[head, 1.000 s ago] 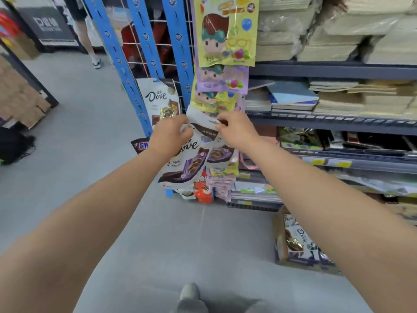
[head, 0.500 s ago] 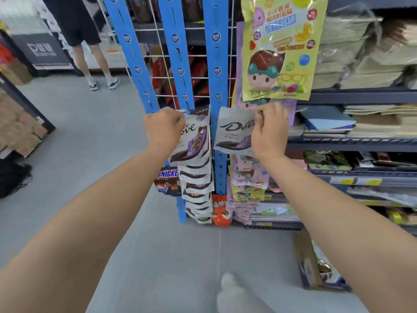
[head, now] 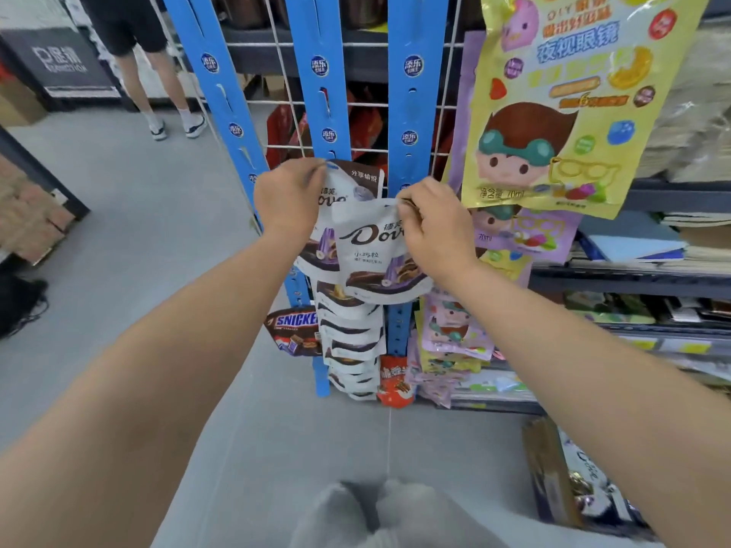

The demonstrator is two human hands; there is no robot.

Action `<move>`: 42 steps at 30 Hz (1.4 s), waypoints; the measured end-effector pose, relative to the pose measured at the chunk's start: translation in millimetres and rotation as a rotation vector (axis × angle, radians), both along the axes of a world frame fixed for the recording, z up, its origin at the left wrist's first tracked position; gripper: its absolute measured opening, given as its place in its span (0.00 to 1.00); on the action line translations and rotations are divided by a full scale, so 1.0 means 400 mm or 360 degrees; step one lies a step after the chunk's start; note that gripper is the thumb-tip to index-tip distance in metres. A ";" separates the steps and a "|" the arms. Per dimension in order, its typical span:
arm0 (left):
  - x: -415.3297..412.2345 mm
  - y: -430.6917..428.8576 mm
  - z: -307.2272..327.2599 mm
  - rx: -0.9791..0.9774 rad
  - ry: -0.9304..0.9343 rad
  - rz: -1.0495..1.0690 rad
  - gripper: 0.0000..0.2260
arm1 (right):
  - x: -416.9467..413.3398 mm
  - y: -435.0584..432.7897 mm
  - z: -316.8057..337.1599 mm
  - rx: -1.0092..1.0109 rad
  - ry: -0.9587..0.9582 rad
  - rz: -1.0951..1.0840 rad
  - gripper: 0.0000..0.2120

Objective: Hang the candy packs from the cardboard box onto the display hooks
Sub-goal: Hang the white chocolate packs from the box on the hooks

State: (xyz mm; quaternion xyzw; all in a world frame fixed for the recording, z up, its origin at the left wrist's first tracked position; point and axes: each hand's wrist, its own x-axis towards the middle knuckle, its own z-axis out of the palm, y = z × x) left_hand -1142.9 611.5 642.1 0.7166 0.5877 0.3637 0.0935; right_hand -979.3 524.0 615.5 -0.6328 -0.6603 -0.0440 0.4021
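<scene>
L hand (head: 290,199) pinches top of back pack (head: 358,179) up at mid blue strip (head: 318,92); R hand (head: 433,227) pinches top corner of front pack (head: 374,251), overlapping it. More packs (head: 350,334) hang below, box (head: 548,468) on floor btm right.

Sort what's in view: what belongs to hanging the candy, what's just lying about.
Job: front white-and-brown Dove pouch, pinched by right hand; rear Dove pouch, gripped by left hand; blue slotted display strip; brown cardboard box.
Idle: brown Snickers bag; yellow cartoon sweet pack.
</scene>
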 end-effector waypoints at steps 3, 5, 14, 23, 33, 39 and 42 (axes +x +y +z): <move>-0.006 0.030 0.011 0.0026 -0.0073 -0.0073 0.12 | -0.017 0.021 0.005 -0.0023 0.0014 -0.0045 0.07; -0.005 0.040 0.024 0.0020 -0.0069 -0.0166 0.12 | -0.027 0.028 0.004 -0.0023 0.0049 -0.0082 0.07; -0.015 0.062 0.035 0.0123 -0.0016 -0.0256 0.12 | -0.087 0.040 -0.016 -0.0118 0.0236 -0.0149 0.08; 0.007 0.089 0.054 -0.0186 -0.0095 -0.0423 0.11 | -0.080 0.045 0.010 -0.0220 0.0286 -0.0224 0.09; 0.018 0.138 0.106 -0.0804 -0.0380 -0.0146 0.11 | -0.080 0.046 0.027 -0.0310 0.0257 -0.0279 0.09; 0.011 0.139 0.109 -0.0771 -0.0196 -0.0180 0.09 | -0.084 0.051 0.043 -0.0339 0.0270 -0.0276 0.09; -0.009 0.135 0.092 -0.0684 0.0002 -0.0300 0.09 | -0.090 0.055 0.059 -0.0354 0.0312 -0.0259 0.10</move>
